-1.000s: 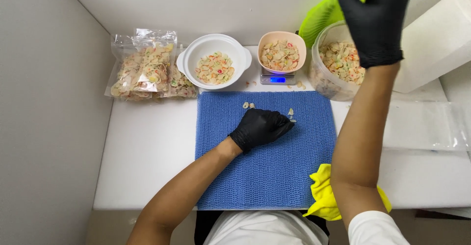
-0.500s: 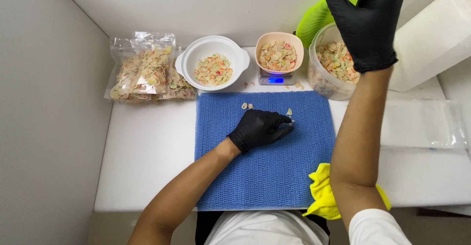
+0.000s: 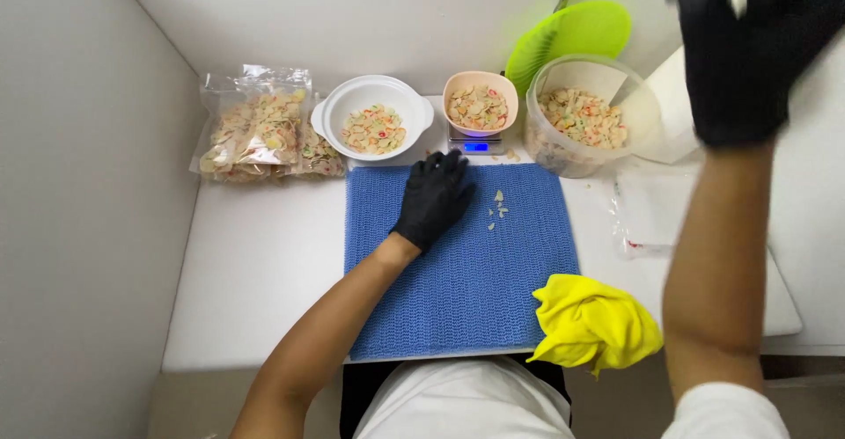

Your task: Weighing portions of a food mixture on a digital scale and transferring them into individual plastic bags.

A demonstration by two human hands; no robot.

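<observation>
My left hand (image 3: 433,198), in a black glove, lies flat with fingers spread on the blue mat (image 3: 458,289), just below the small scale (image 3: 476,144). A few loose snack pieces (image 3: 498,210) lie on the mat right of that hand. A pink bowl (image 3: 480,105) of mixed snack sits on the scale. My right hand (image 3: 748,47), also gloved in black, is raised high at the upper right, blurred, above the clear tub (image 3: 585,127). I cannot tell whether it holds anything.
A white bowl (image 3: 374,122) with snack mix stands left of the scale. Filled clear bags (image 3: 260,135) lie at the far left. A green lid (image 3: 568,34) leans behind the tub. Empty plastic bags (image 3: 647,210) lie at the right, a yellow cloth (image 3: 594,325) at the mat's near corner.
My left hand has slid up the mat toward the scale, uncovering loose pieces. My right hand has moved right and higher.
</observation>
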